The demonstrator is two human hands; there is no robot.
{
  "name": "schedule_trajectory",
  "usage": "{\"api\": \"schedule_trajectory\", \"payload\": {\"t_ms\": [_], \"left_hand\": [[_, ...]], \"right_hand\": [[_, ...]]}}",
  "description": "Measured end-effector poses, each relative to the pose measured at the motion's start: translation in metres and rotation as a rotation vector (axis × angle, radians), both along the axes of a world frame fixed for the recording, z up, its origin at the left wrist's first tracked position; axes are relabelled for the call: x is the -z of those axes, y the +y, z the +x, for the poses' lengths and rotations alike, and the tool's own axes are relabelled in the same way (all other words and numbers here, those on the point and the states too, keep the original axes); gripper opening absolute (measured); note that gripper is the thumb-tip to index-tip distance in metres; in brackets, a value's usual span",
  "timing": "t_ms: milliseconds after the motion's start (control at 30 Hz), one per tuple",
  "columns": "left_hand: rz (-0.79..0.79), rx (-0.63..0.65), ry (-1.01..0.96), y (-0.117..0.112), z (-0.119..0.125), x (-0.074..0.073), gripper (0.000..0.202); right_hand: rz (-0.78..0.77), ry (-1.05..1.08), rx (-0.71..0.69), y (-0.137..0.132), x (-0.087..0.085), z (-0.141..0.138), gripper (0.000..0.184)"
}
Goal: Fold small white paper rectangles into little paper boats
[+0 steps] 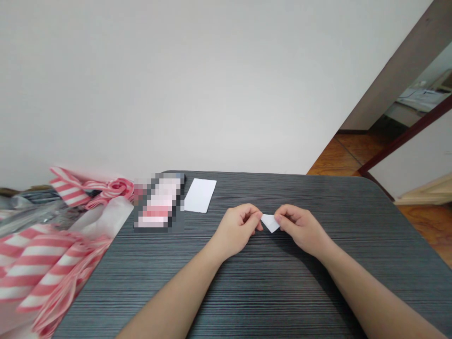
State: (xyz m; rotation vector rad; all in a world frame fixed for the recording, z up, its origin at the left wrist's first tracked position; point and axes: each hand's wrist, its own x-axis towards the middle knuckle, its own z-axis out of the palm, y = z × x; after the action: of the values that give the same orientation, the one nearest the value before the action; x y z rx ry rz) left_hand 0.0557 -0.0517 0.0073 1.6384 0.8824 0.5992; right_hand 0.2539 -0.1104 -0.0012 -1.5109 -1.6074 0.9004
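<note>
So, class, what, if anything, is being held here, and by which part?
A small white paper piece: the left grip pinches its left end, the right grip its right end.

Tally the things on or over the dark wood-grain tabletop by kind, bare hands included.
Bare left hand and bare right hand: 2
Small white pointed paper piece, held by both: 1
White rectangular sheet or pad: 1
Pixelated oblong item: 1
Total: 5

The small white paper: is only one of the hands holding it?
No, the left hand and the right hand each pinch one side of the paper.
</note>
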Motion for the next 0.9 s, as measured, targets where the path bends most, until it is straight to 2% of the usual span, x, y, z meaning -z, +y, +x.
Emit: {"api": "schedule_trajectory", "payload": {"t_ms": [200, 467, 667, 767, 833, 900], "left_hand": [[-0.033, 0.021, -0.022, -0.0007, 0.0006, 0.002, 0.026], [0.032, 0.024, 0.025, -0.0021, -0.0003, 0.001, 0.028], [-0.037, -0.044, -0.033, -0.0005, 0.0024, 0.0047, 0.023], [-0.084, -0.124, -0.068, 0.0003, 0.0029, 0.0083, 0.022], [-0.061, -0.117, -0.057, -0.0002, 0.003, 0.0088, 0.024], [-0.026, -0.081, -0.025, -0.0014, 0.0033, 0.0077, 0.026]], "right_hand": [[0.007, -0.023, 0.001, -0.0003, 0.0001, 0.0007, 0.018], [0.016, -0.019, -0.02, -0.0004, -0.0022, -0.001, 0.019], [0.031, 0.0, 0.06, -0.0011, 0.0033, -0.0015, 0.02], [0.071, -0.033, 0.138, -0.0006, 0.0056, -0.0015, 0.02], [0.129, -0.078, 0.159, -0.0002, 0.0054, -0.0025, 0.018], [0.201, -0.114, 0.121, -0.0001, 0.004, -0.0045, 0.016]]}}
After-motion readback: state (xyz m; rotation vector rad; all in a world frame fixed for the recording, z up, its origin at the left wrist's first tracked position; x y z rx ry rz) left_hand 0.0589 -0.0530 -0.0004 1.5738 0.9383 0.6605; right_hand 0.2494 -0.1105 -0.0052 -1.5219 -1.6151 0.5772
